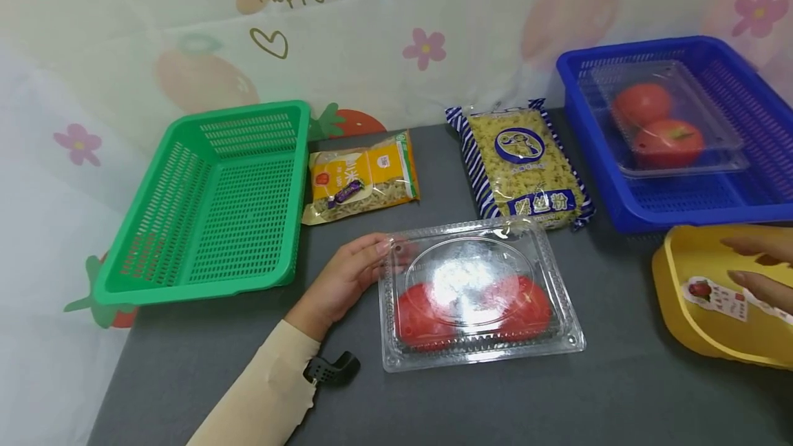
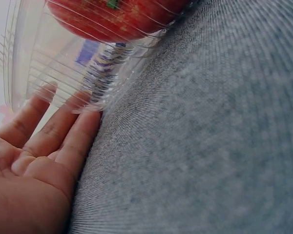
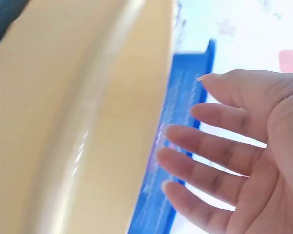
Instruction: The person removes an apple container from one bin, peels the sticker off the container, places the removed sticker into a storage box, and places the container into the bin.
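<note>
A clear plastic clamshell box (image 1: 477, 356) with two tomatoes (image 1: 526, 308) in it lies on the grey table. At its left edge is my left hand (image 1: 347, 281), thumb at the lid's rim and fingers against the side. The left wrist view shows these fingertips (image 2: 85, 122) at the ridged plastic, low by the tabletop. Over the yellow bin (image 1: 672, 301) hovers my right hand (image 1: 768, 263), partly cut off by the frame, fingers apart and holding nothing. Inside that bin lie printed stickers (image 1: 715, 298) with a red fruit picture.
A blue basket (image 1: 626, 202) at the back right holds another clear box (image 1: 712, 109) of two tomatoes. At the left stands a green basket (image 1: 248, 219). Between them lie a yellow-orange food packet (image 1: 378, 174) and a bag of spiral pasta (image 1: 520, 171).
</note>
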Available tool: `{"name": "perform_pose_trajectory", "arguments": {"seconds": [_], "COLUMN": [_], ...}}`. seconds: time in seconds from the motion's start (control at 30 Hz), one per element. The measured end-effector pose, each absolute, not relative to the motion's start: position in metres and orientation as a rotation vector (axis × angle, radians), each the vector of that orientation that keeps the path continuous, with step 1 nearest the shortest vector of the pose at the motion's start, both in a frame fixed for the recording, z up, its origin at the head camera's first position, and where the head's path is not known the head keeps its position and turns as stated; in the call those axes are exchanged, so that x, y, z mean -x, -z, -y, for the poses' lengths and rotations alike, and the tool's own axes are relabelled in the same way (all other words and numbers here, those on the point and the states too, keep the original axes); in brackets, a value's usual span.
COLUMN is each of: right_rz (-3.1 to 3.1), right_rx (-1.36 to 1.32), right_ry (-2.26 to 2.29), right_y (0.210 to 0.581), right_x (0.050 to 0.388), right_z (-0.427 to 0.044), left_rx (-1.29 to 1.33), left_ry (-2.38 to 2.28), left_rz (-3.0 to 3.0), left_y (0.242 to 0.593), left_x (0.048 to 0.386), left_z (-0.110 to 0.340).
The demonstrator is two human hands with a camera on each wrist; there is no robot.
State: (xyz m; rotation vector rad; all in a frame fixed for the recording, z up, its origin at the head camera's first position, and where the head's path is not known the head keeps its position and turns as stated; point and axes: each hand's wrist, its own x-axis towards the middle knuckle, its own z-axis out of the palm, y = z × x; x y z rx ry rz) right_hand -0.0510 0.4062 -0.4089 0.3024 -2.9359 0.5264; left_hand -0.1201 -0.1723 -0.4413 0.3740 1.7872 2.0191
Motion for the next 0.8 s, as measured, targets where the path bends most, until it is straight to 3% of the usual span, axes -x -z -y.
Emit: {"name": "perform_pose_trajectory", "arguments": {"seconds": [0.13, 0.3, 0.6, 0.8], "right_rz": [2.838, 2.744, 2.485, 2.084], "right_rx": [-0.386, -0.494, -0.786, -0.701], "right_ry": [-0.608, -0.877, -1.907, -2.412], "right_y": [0.372, 0.351, 0.354, 0.367], "right_x": [0.055, 0.06, 0.084, 0.091], "right_z": [-0.364, -0.319, -0.267, -0.237], "left_rx": [-0.362, -0.394, -0.373, -0.36], "left_ry": [-2.037, -2.011, -2.04, -2.06], "left_rz": [-1.783, -1.787, -1.778, -1.774], "left_y": [0.44, 0.441, 0.441, 0.442], "left_x": [0.12, 0.12, 0.119, 0.119], "left_z": [0.172, 0.171, 0.171, 0.171]}}
